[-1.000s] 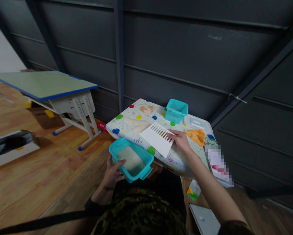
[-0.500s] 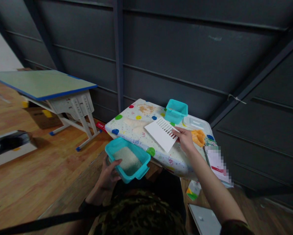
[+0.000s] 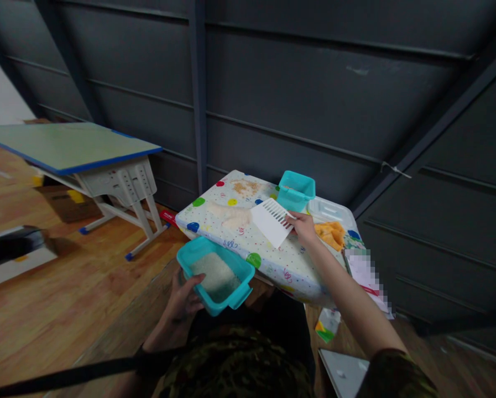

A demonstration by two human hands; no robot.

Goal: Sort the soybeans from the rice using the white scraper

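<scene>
Slotted white card (image 3: pixel 270 227) looks flat and stiff, perhaps plastic.

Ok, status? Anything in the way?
Left hand gripping turquoise rectangular plastic tub of white grains. Right hand holding flat white slotted scraper. Possible snag: crumpled orange cloth by right hand.

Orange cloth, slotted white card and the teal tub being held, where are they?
Orange cloth (image 3: pixel 329 235), head view, crumpled middle.
Slotted white card (image 3: pixel 269 225), head view, plain part beside slots.
Held teal tub (image 3: pixel 234 264), head view, far inner wall.
</scene>
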